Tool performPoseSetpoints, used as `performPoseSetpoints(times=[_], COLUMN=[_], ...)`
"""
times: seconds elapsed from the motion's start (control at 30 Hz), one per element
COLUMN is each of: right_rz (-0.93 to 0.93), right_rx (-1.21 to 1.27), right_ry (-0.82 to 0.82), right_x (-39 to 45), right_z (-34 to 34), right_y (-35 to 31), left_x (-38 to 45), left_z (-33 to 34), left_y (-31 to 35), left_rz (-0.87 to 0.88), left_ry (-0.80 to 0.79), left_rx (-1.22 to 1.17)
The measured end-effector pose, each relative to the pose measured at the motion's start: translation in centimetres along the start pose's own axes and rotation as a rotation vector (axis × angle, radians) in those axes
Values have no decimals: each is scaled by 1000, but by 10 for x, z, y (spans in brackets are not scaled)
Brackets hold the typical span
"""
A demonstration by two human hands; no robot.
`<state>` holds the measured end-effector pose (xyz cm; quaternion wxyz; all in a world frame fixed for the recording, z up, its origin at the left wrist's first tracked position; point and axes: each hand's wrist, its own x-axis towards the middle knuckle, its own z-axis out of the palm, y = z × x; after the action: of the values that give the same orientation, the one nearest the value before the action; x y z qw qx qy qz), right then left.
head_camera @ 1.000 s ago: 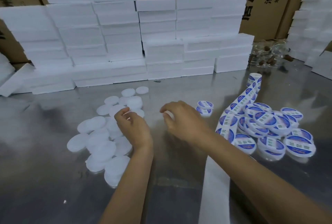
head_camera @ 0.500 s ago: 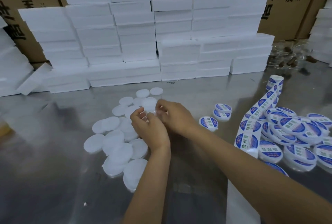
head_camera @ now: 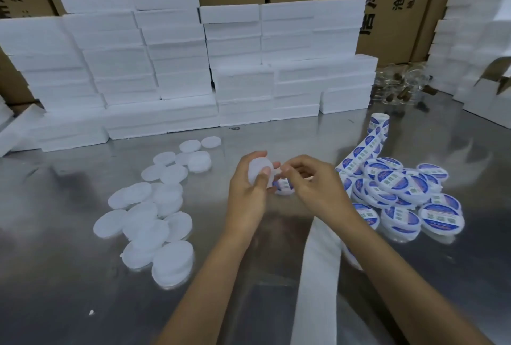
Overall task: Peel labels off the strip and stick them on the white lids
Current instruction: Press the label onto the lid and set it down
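a white lid [head_camera: 260, 171] is gripped on edge by the left hand [head_camera: 249, 192], its flat face tilted toward the camera. just right of it, the right hand [head_camera: 309, 181] is curled, fingertips pinched; what they pinch cannot be told. below the grip, the strip [head_camera: 318, 275] lies on the steel table [head_camera: 69, 289].
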<state>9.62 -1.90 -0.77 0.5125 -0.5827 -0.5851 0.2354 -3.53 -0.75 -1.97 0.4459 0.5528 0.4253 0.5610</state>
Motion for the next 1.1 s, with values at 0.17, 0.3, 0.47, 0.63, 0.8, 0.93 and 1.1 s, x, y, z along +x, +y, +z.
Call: performPoseSetpoints(times=[0.17, 0.3, 0.47, 0.63, 0.8, 0.93, 1.1], right_rz=[-178, -99, -122, -84, -30, -17, 9], right_rx=[-477, -757, -731, -537, -495, -452, -416], right_ry=[269, 93, -55, -117, -140, -146, -173], right_x=[-25, -32, -36, -38, -37, -38, -38], right_z=[-43, -44, -21, -18, -18, -17, -17], right_y=[28, 37, 35, 38, 37, 34, 30], left_x=[-7, -9, -7, -4, -4, -6, -5], left_z=[7, 10, 11, 6, 7, 9, 10], left_y=[2, -1, -4, -5, -4, -4, -5], left_rz=[-47, -98, -156, -141, -150, -170, -162], left_ry=[-65, -77, -16, -9, -48, -98, -139], left_rx=[-24, 2, 0, 48, -16, -59, -66])
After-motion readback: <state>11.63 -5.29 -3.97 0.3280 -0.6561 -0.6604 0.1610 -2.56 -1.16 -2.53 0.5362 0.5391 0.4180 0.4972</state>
